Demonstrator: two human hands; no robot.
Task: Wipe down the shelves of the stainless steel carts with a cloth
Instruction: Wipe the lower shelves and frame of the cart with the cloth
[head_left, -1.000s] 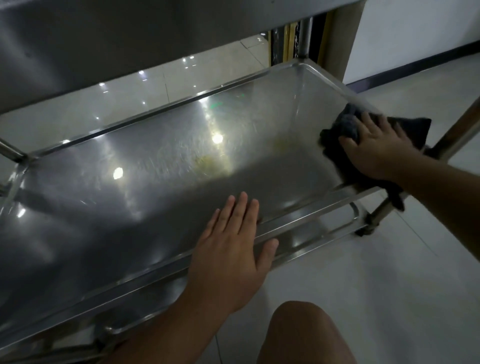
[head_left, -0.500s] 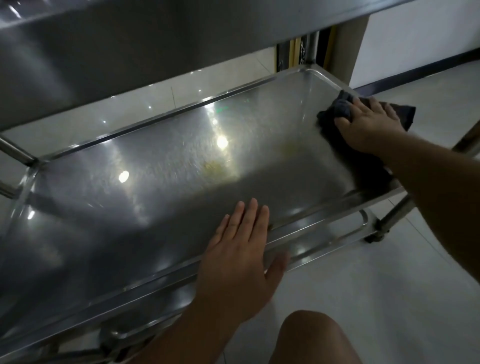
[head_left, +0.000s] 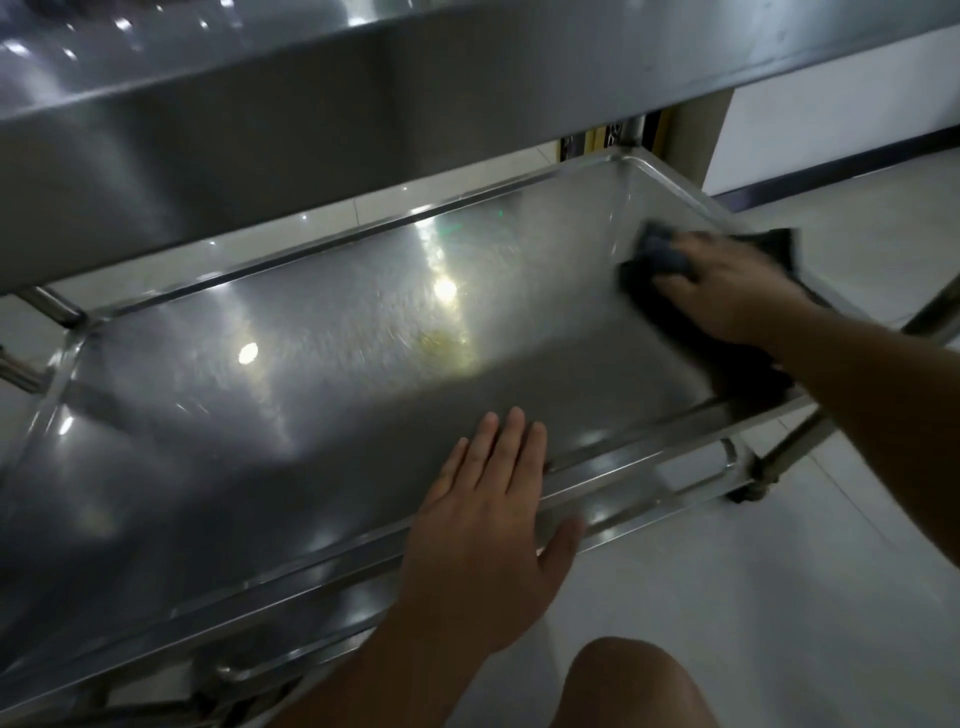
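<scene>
The dark cloth (head_left: 662, 254) has been carried further toward the far right corner of the cart shelf (head_left: 311, 374), pressed under the right hand (head_left: 737, 291); its fingers are blurred. The left hand (head_left: 488, 525) remains laid flat, fingers straight, on the near rim.

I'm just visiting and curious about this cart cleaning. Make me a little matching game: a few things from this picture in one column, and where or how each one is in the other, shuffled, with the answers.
Things:
1. left hand
2. right hand
3. dark cloth
4. yellowish smear

Places or states:
A. near the middle of the shelf, beside a bright light reflection
B. flat, fingers straight, resting across the shelf's near rim
C. bunched at the shelf's right end, under a hand
D. pressing down on the cloth

Pairs: 1-B, 2-D, 3-C, 4-A
</scene>
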